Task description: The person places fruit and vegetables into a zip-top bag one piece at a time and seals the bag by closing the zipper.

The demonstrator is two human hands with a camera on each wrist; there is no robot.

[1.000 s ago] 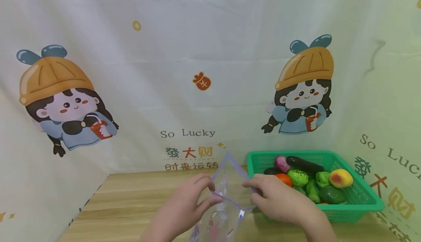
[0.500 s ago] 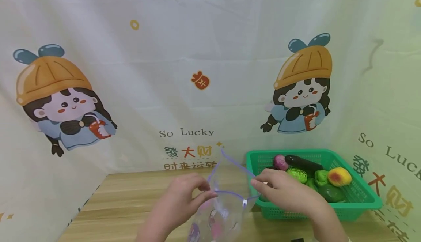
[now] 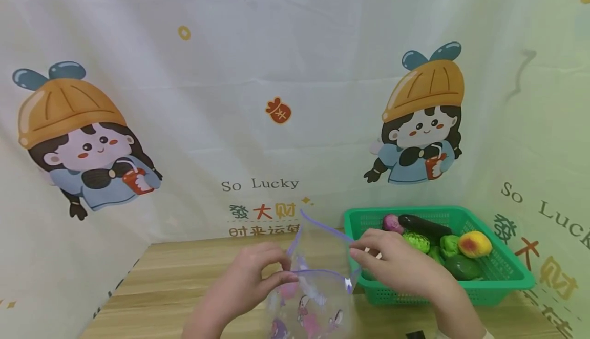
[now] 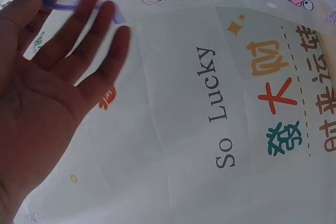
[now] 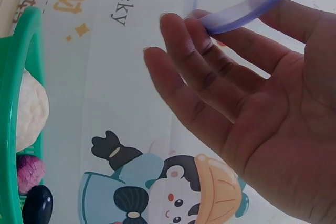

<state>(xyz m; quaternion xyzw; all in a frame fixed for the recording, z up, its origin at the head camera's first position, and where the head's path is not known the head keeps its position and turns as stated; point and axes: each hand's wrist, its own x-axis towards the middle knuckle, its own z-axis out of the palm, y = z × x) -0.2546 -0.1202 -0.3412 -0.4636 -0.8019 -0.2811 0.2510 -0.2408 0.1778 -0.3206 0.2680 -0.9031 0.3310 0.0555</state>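
A clear plastic zip bag (image 3: 322,303) with a purple rim and pink and purple cartoon prints is held upright between my two hands, its mouth spread wide. My left hand (image 3: 251,280) pinches the left of the rim between thumb and fingers; in the left wrist view the other fingers (image 4: 107,61) extend loosely. On the opposite side, my right hand (image 3: 392,265) grips the rim, and the right wrist view shows the purple strip (image 5: 247,17) between its thumb and fingers. A white slider (image 3: 348,282) sits on the front right of the rim. No contents show inside the bag.
A green basket (image 3: 502,293) stands at the right, partly behind my right hand. Inside are an eggplant (image 3: 426,228), a purple onion-like item (image 3: 392,223), a peach (image 3: 475,244) and several green vegetables. A wooden table (image 3: 184,277) lies below, with a printed cloth (image 3: 207,124) behind.
The bag's mouth has spread wider as my right hand shifted slightly right and up and my left hand slightly left. The bag's printed front now shows more fully.
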